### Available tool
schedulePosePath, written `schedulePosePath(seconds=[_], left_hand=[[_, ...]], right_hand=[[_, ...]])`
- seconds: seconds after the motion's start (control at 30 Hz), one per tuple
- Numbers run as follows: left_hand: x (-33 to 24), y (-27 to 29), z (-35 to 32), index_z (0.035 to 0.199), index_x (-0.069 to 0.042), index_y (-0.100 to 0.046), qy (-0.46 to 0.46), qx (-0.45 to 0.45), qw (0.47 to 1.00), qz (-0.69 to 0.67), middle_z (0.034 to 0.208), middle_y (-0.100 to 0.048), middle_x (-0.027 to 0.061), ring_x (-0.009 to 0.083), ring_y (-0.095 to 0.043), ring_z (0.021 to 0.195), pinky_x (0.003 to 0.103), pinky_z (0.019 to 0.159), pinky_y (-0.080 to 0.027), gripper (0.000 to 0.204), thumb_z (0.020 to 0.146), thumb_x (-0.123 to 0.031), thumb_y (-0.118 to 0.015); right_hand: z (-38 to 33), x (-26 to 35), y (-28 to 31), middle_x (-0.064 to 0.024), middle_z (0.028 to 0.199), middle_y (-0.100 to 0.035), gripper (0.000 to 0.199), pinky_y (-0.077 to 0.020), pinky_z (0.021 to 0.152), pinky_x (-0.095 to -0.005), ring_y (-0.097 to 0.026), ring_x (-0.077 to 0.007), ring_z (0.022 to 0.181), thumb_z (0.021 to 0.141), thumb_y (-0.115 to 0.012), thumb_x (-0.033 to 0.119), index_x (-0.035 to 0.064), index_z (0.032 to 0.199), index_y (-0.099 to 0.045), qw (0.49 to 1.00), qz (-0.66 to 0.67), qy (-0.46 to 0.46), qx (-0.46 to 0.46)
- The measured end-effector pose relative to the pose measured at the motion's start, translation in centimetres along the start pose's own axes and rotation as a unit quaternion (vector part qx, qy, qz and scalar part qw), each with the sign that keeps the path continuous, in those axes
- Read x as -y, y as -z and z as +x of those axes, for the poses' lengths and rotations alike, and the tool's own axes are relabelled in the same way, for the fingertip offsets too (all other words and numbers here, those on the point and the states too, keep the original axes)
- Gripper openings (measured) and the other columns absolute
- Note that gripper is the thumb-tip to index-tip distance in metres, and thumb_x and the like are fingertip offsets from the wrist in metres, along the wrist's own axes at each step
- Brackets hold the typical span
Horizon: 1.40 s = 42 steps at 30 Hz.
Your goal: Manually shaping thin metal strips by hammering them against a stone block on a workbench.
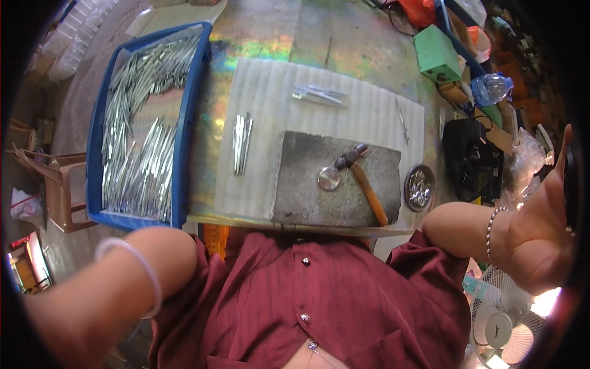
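My left hand is a blur at the lower left rim, beyond a pale bangle; its fingers are hidden. At the right rim my right hand is raised, palm showing and one digit stretched upward beside a dark edge; the other fingers are cut off. Both hands are away from the table. A hammer with a wooden handle lies on a dark grey slab, its head beside a round shiny disc. Left of the slab lie several slim silver tweezer-like pieces.
A blue tray of many similar silver pieces stands left. On the white foam sheet lie pieces in clear plastic and a thin tool. A dark bowl holds small metal parts. A green box and fan are right.
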<state>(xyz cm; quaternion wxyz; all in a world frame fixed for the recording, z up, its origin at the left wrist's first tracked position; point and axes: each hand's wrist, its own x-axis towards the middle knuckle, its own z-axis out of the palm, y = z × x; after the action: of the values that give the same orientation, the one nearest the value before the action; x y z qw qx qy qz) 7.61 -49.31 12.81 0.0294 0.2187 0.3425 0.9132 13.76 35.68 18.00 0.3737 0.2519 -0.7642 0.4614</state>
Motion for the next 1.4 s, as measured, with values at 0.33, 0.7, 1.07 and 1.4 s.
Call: schedulePosePath(seconds=[0.33,0.7,1.07,1.4], left_hand=[[5.1,1.5,12.3,0.1,-0.006,-0.059,0.049,-0.046,0.995,-0.069,0.102,-0.057,0.0061,0.0174,-0.056,0.087,0.032,0.072,-0.045,0.021,0.093,-0.021,-0.046],[44.5,-18.1,25.8,0.105,-0.003,-0.064,0.09,0.012,0.924,0.373,0.1,-0.065,0.0053,0.0151,-0.06,0.087,0.028,0.073,-0.049,0.021,0.088,-0.016,-0.058],[56.2,-12.6,25.7,0.092,-0.008,-0.065,0.072,0.305,0.577,0.754,0.087,-0.061,0.0103,0.0317,-0.058,0.09,0.041,0.074,-0.046,0.015,0.078,-0.01,-0.062],[47.2,-18.5,23.6,0.093,0.001,-0.064,-0.01,0.159,0.758,0.632,0.075,-0.057,0.0076,0.0136,-0.056,0.068,0.023,0.065,-0.044,0.015,0.078,0.005,-0.062]], right_hand=[[2.5,-1.8,-14.8,-0.0262,0.12,-0.054,0.042,-0.0403,0.096,-0.0496,-0.056,-0.0311,0.104,0.091,-0.048,0.019,-0.0086,0.123,-0.046,0.998,-0.008,-0.058,-0.01],[-7.9,-4.1,-18.6,-0.0169,0.106,-0.055,0.043,-0.0446,0.082,-0.0352,-0.058,-0.0293,0.093,0.075,-0.065,0.007,-0.0008,0.114,-0.05,0.869,-0.192,-0.401,0.22],[-10.0,-4.0,-19.7,-0.0133,0.093,-0.048,0.043,-0.0447,0.071,-0.0392,-0.053,-0.0294,0.086,0.066,-0.063,0.003,0.0003,0.106,-0.047,0.837,-0.316,-0.37,0.251],[-11.9,-5.4,-14.1,-0.0141,0.078,-0.062,0.018,-0.0483,0.066,-0.0342,-0.063,-0.0288,0.072,0.078,-0.06,0.005,0.0003,0.096,-0.058,0.809,-0.236,-0.537,-0.039]])
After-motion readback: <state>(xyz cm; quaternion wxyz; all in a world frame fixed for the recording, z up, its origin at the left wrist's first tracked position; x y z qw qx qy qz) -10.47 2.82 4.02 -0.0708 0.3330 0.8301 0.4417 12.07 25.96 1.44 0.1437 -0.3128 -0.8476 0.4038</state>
